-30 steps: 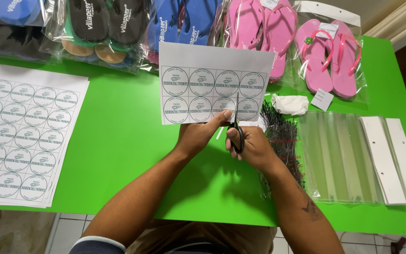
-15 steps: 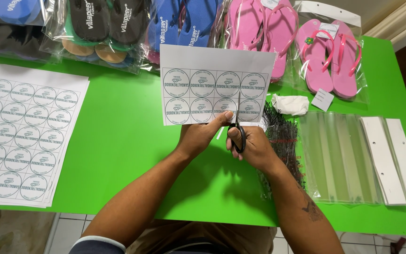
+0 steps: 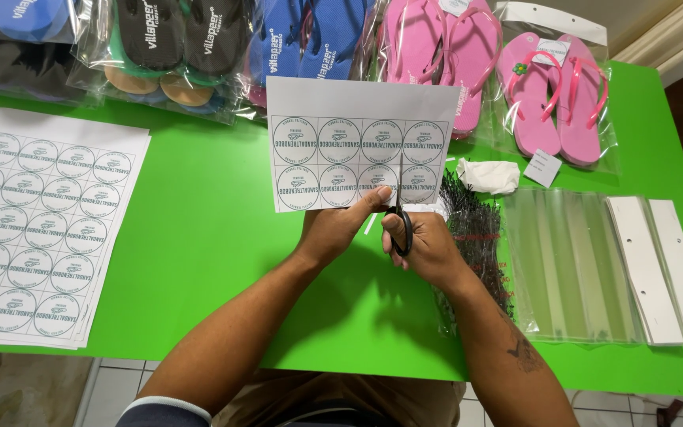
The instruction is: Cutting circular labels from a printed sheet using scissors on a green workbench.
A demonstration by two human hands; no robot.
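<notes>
My left hand (image 3: 335, 228) pinches the lower edge of a white paper sheet (image 3: 341, 119) printed with two rows of round labels, held up over the green table (image 3: 207, 237). My right hand (image 3: 424, 249) grips black-handled scissors (image 3: 399, 207). Their blades point away from me and stand in the sheet between the third and fourth columns of labels.
A stack of uncut label sheets (image 3: 37, 229) lies at the left. Bagged flip-flops line the far edge: black (image 3: 175, 35), blue (image 3: 318, 32), pink (image 3: 559, 99). At the right lie black ties (image 3: 476, 237), clear plastic bags (image 3: 571, 265), white card strips (image 3: 662, 269) and crumpled paper (image 3: 489, 175).
The sheet sits slightly higher and the scissor blades reach a little further up into it. The rest of the table is unchanged.
</notes>
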